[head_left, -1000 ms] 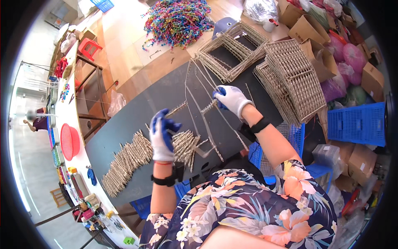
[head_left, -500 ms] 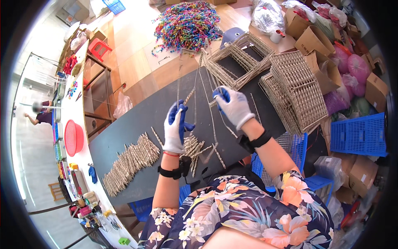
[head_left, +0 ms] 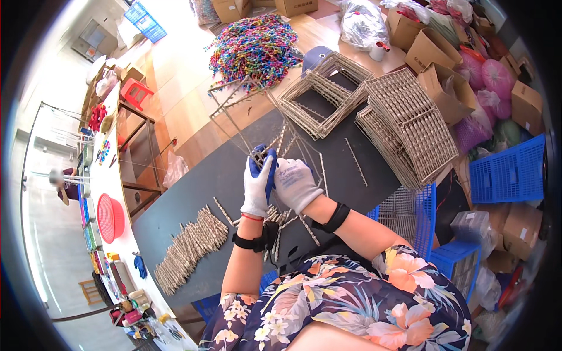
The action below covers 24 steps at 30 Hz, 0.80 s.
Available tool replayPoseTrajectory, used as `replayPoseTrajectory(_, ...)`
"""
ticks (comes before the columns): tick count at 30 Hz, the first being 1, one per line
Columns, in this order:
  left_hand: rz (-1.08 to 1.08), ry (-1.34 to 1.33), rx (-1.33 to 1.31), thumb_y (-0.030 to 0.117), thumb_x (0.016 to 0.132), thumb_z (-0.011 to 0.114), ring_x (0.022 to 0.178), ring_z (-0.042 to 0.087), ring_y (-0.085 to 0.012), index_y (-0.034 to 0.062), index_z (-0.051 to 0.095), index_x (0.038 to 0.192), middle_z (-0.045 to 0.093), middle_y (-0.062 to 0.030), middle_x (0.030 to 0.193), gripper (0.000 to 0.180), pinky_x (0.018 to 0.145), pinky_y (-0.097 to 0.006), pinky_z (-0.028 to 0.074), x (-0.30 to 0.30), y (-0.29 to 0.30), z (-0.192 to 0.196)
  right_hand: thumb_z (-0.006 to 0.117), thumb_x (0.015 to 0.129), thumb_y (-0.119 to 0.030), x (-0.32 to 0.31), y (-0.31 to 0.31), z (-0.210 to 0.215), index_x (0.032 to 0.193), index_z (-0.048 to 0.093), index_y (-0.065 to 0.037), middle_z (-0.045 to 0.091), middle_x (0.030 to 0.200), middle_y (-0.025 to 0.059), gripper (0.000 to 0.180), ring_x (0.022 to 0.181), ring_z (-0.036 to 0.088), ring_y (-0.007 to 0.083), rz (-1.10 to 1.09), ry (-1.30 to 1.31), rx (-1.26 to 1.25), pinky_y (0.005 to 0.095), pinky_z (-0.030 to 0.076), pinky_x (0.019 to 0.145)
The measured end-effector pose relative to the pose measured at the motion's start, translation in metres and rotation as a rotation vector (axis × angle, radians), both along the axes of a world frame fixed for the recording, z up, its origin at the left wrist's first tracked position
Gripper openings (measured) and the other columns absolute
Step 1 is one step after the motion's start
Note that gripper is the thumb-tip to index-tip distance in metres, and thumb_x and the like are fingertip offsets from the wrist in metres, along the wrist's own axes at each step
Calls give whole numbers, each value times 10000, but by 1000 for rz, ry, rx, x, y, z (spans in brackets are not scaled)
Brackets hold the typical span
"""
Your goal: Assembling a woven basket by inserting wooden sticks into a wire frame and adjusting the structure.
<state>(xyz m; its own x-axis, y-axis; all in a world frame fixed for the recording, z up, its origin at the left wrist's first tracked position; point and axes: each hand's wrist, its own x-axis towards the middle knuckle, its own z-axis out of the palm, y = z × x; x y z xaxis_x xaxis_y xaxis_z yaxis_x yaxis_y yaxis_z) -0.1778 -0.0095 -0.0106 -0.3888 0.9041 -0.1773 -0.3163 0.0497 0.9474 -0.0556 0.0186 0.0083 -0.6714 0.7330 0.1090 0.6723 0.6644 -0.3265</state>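
Note:
My left hand [head_left: 259,184], in a white glove with a blue palm, is closed round part of a thin wire frame [head_left: 234,130] with twisted, light-brown strips on it. Close against it, my right hand [head_left: 296,183], gloved alike, is closed at the same wire frame; its fingertips are hidden. The frame stands up above the dark table [head_left: 202,175], its far end toward the floor. Short twisted strips [head_left: 190,248] lie in a row left of my forearm. More loose strips [head_left: 284,221] lie partly hidden below my hands, and a single strip [head_left: 356,162] lies to the right.
Woven open frames [head_left: 325,96] and a stack of woven panels [head_left: 410,126] occupy the table's right side. Beyond its far edge is a colourful beaded heap [head_left: 254,52]. Blue crates [head_left: 508,169], cardboard boxes [head_left: 433,50] and pink bags crowd the right. A white counter holds a red basket [head_left: 110,217].
My right hand has moved left and down to meet my left hand. The wire frame has tilted and swung left, and the view has shifted slightly.

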Motion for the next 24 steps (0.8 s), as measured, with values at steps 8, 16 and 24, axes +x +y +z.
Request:
replayPoseTrajectory(8, 186, -19, 165, 248, 1081, 498, 1071, 673, -212, -12, 632, 1266, 696, -119, 1218, 346, 945, -351, 541, -40, 8, -6, 691, 898, -273, 15, 0, 1, 1506, 386, -4, 697, 1031, 180, 731, 897, 695, 331, 120, 435, -356, 437, 535, 848)
replayPoseTrajectory(16, 96, -403, 170, 341, 1078, 490, 1086, 673, -257, 35, 654, 1263, 700, -99, 1238, 393, 1007, -474, 528, -109, -7, -8, 686, 944, -389, 108, 76, -29, 1434, 480, -56, 552, 1384, 149, 628, 1250, 555, 285, -444, 393, 283, 434, 345, 1133)
replayPoseTrajectory(24, 235, -463, -30, 452, 1039, 551, 978, 653, -217, 95, 665, 1194, 702, -58, 1126, 406, 895, -391, 547, -68, 20, -47, 526, 1066, -238, 79, 59, -75, 1172, 611, -65, 679, 977, 67, 220, 692, 648, 130, -516, 998, -1120, 298, 551, 591)
